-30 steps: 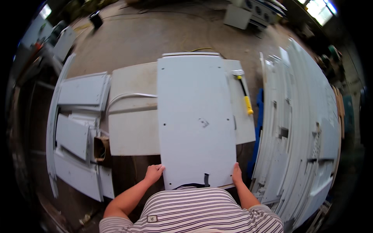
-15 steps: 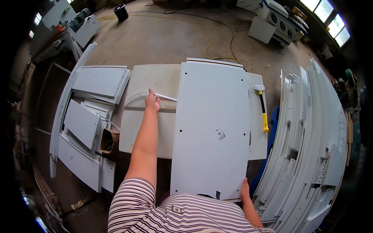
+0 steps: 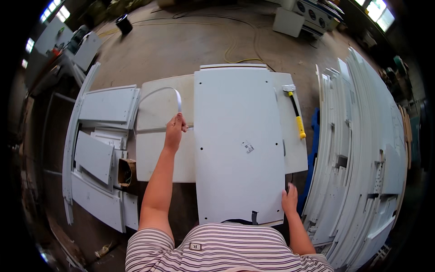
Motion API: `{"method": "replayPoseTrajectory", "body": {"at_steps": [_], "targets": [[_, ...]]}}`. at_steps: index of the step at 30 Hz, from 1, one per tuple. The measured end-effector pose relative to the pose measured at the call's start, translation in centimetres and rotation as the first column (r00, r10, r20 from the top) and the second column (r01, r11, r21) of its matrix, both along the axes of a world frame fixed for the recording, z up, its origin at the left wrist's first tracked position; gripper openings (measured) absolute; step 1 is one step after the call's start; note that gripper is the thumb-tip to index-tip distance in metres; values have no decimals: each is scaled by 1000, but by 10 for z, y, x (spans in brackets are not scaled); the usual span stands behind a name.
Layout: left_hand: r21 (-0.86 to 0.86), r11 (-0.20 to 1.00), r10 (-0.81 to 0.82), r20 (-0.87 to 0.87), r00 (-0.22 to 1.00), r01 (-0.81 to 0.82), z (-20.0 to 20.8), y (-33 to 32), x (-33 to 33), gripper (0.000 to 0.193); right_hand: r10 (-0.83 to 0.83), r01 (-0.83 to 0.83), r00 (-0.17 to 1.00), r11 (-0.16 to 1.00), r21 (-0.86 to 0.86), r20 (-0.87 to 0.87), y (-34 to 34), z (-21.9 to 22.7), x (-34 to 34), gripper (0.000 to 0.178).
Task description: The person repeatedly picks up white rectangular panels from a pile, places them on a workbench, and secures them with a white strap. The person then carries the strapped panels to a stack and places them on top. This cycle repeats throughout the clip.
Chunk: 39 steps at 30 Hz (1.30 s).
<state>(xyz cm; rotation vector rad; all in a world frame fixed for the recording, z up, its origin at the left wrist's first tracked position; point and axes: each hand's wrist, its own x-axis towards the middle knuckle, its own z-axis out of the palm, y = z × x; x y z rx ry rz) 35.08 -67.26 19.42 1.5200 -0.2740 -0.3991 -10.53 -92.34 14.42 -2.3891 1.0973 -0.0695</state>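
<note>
A large white panel (image 3: 235, 177) lies lengthwise in front of me, with dark holes near its edges and a small printed label. My left hand (image 3: 176, 129) is closed beside its left edge, pinching a thin white edging strip (image 3: 178, 99). From those fingers the strip rises and arcs over to the left; another short piece shows between hand and panel. At the panel's lower right edge, my right hand (image 3: 290, 199) has its thumb and fingers apart. Whether it touches the edge is hard to tell. A yellow-and-black handled scraper-like tool (image 3: 297, 111) lies right of the panel.
Beneath the panel is a pale worktable (image 3: 165, 158). White boards (image 3: 108, 106) are piled at left, near an open cardboard box (image 3: 127, 172). Tall stacks of white panels (image 3: 358, 149) stand at right. A yellow hose (image 3: 242, 61) crosses the floor beyond, toward a machine (image 3: 308, 18).
My left hand has turned upward and sits lower against the table, and the strip now arcs above it. My right hand has moved up along the panel's right edge. The whole view has shifted.
</note>
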Motion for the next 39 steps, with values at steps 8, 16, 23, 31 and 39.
{"method": "replayPoseTrajectory", "body": {"at_steps": [8,16,23,31,39], "targets": [[762,468,-829,203,521,448,129,-80,-120,36,550,-377,696,827,-418,461,2,134,224,67],[237,965,16,380,925,-114,223,-25,-91,17,46,104,786,973,-206,616,-140,39,210,14],[-8,989,138,437,889,-149,238,-41,-111,20,-142,196,827,980,-41,543,-226,7,166,40],[202,973,-3,494,869,-111,232,-56,-132,20,-64,-50,714,989,142,697,-235,-46,220,25],[493,827,-75,572,817,-269,202,-23,-151,39,-33,-180,793,942,285,608,-209,-74,241,19]]}}
